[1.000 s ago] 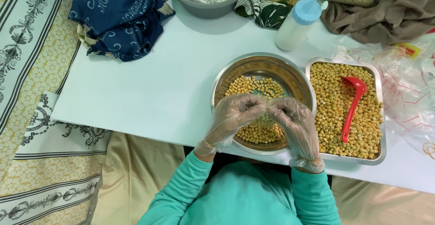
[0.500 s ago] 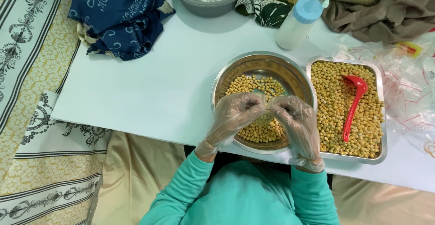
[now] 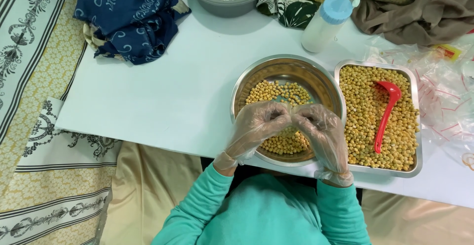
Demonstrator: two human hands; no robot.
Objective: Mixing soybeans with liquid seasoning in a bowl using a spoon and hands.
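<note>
Both my hands wear clear plastic gloves and hover over a round steel bowl [image 3: 245, 83] that holds a layer of yellow chickpeas [image 3: 276, 91]. My left hand [image 3: 256, 126] and my right hand [image 3: 323, 132] have their fingers curled, and the fingertips of both meet at one spot above the chickpeas. Whatever may be pinched there is too small to see. A rectangular steel tray [image 3: 416, 126] sits directly to the right of the bowl. It is full of chickpeas, and a red plastic ladle [image 3: 386, 110] lies on them.
On the white table [image 3: 163, 97], a white bottle with a pale blue cap [image 3: 326, 22] stands behind the bowl. A grey tub [image 3: 224, 5], blue patterned cloth [image 3: 131, 18], brown cloth [image 3: 419, 13] and clear plastic bags [image 3: 447, 92] lie around.
The fingertips of both hands have drawn slightly closer together over the bowl. Nothing else has moved.
</note>
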